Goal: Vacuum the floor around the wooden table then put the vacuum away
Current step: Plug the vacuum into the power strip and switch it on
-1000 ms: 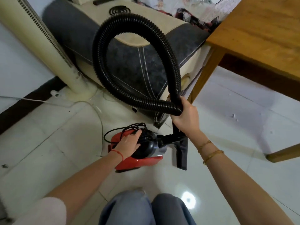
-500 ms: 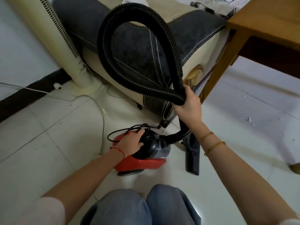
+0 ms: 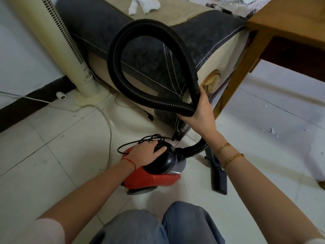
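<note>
Tiles of the glossy white floor are lying open to the left of the vacuum and to the right beyond the wooden table, whose leg is standing just beside the sofa corner. The red and black canister is sitting on the floor near that corner. The left hand is resting curled over its rounded black top, touching the coiled cord. The right hand is gripping the ribbed black hose, closed where its loop is crossing itself. The flat dark nozzle is lying on the tiles beside the canister. A cream tower fan is standing against the wall.
</note>
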`<state>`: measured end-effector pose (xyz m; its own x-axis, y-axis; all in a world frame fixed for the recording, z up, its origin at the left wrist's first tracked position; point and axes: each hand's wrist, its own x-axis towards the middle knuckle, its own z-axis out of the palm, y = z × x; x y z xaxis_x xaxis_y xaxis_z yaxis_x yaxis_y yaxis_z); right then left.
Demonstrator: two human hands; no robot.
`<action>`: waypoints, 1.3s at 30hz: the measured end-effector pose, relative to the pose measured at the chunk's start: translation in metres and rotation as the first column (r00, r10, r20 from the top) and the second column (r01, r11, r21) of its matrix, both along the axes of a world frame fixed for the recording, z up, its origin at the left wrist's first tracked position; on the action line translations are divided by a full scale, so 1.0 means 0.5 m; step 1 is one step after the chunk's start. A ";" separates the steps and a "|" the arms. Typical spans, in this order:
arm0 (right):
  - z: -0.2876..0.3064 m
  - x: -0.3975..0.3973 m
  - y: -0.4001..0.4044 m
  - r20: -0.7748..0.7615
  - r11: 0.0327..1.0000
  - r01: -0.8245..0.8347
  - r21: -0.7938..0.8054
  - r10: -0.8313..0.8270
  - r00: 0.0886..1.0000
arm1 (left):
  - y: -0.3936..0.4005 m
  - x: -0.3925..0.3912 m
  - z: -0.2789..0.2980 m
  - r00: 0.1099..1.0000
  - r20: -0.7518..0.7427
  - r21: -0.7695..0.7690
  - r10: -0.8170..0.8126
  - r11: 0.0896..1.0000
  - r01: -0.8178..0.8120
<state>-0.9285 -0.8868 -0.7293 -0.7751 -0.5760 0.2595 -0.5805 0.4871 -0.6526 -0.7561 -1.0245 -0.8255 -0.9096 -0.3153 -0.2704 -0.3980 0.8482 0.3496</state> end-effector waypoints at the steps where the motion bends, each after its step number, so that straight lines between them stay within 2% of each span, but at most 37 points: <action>1: -0.003 0.005 0.003 -0.030 1.000 -0.008 0.005 0.008 1.000 | -0.001 -0.004 0.002 0.999 -0.031 -0.034 0.021 0.999 -0.022; 5: -0.003 0.024 0.013 -0.200 0.999 -0.038 0.019 0.041 0.979 | -0.019 -0.024 -0.002 0.980 -0.195 -0.219 0.050 0.971 -0.093; 8: 0.001 0.034 0.017 -0.338 0.995 -0.057 0.084 0.082 0.938 | -0.038 -0.042 -0.016 0.981 -0.194 -0.338 0.022 0.937 -0.088; 11: 0.005 0.042 0.019 -0.442 0.990 -0.069 0.125 0.118 0.889 | -0.051 -0.061 -0.027 0.979 -0.202 -0.335 0.008 0.939 -0.077; 14: 0.000 0.038 0.018 -0.458 0.988 -0.076 0.131 0.129 0.880 | -0.076 -0.082 -0.045 0.971 -0.238 -0.216 0.012 0.974 -0.065; 19: -0.014 0.008 0.012 -0.403 0.991 -0.045 0.125 0.093 0.910 | -0.134 -0.133 -0.103 0.996 -0.074 -0.117 0.041 0.992 -0.049; 21: -0.017 -0.002 0.006 -0.373 0.996 -0.043 0.077 0.068 0.925 | -0.149 -0.157 -0.126 1.000 -0.014 -0.094 0.001 0.996 -0.002; 27: -0.034 -0.032 -0.008 -0.336 0.998 0.042 -0.054 -0.058 0.940 | -0.184 -0.226 -0.199 0.990 0.132 -0.124 -0.058 0.989 0.075; 34: -0.051 -0.050 -0.011 -0.360 0.995 0.033 -0.099 -0.067 0.930 | -0.216 -0.258 -0.297 0.962 0.219 -0.238 -0.160 0.948 0.212; 39: -0.058 -0.055 -0.011 -0.364 0.995 0.035 -0.093 -0.067 0.929 | -0.218 -0.283 -0.344 0.908 0.358 -0.305 -0.218 0.892 0.335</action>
